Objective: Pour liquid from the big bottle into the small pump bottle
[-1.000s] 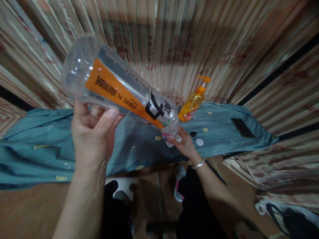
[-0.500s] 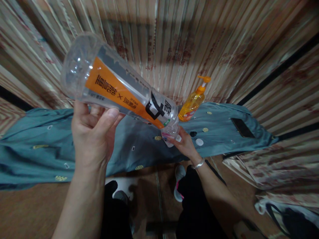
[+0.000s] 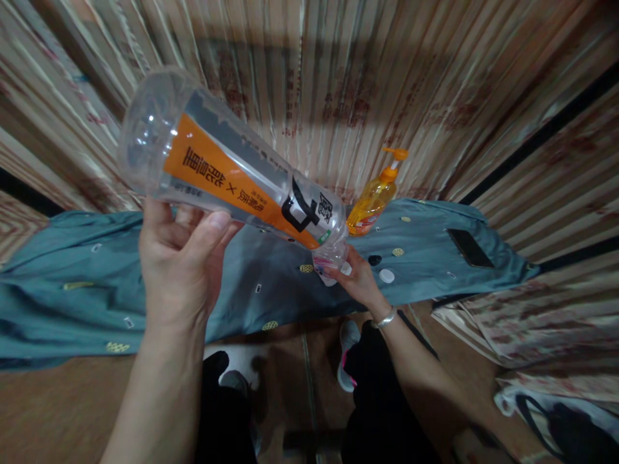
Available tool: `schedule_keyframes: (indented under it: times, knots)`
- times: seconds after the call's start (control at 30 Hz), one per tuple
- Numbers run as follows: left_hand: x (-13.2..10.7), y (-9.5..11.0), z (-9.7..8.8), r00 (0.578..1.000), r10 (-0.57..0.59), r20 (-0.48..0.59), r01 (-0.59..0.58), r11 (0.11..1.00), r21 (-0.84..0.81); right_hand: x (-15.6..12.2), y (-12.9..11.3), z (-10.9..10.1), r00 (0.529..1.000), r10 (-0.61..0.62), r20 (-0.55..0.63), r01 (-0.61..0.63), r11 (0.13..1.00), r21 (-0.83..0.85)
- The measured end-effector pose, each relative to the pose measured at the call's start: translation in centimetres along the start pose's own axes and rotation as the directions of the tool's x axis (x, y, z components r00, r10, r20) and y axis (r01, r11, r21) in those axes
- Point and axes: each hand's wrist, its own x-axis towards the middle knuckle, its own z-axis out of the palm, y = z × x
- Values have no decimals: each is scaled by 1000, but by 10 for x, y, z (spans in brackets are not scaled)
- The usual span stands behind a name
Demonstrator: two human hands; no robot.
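Note:
My left hand (image 3: 186, 251) is closed around the lower body of a large clear plastic bottle (image 3: 232, 171) with an orange and grey label. The bottle is tilted, its base up at the left and its neck down at the right. Just under the neck, my right hand (image 3: 356, 274) is closed on a small clear container (image 3: 326, 265) with pink marks, mostly hidden by fingers and bottle neck. Whether the two mouths touch, I cannot tell. Behind the right hand, an orange pump bottle (image 3: 372, 200) stands upright with yellow liquid in it.
A teal patterned cloth (image 3: 97, 290) covers the narrow table. On it lie a white round cap (image 3: 386, 276), a small black object (image 3: 374, 260) and a dark phone-like slab (image 3: 469, 248). Pleated curtains (image 3: 338, 84) hang behind, and dark poles run at both sides.

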Motion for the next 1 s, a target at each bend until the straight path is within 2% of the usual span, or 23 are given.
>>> schedule_keyframes:
  times: [0.23,0.53,0.73,1.0]
  knots:
    - [-1,-2,-2,1000,2,9,-2,1000,-3,0,3,0,1000,-10,2,10,1000,-17]
    - [0,2,3,1000,-10,-1,10,1000,-14,0,1,-2,1000,8,17,-8,1000,-6]
    - [1,6,7,998,60,27,-59,998,-37,-1,-4,-4,999,10,37,-10,1000,6]
    - [4,2,4,993,92,71,-90,995,-38,0,1,-4,999,-12,35,12,1000,-13]
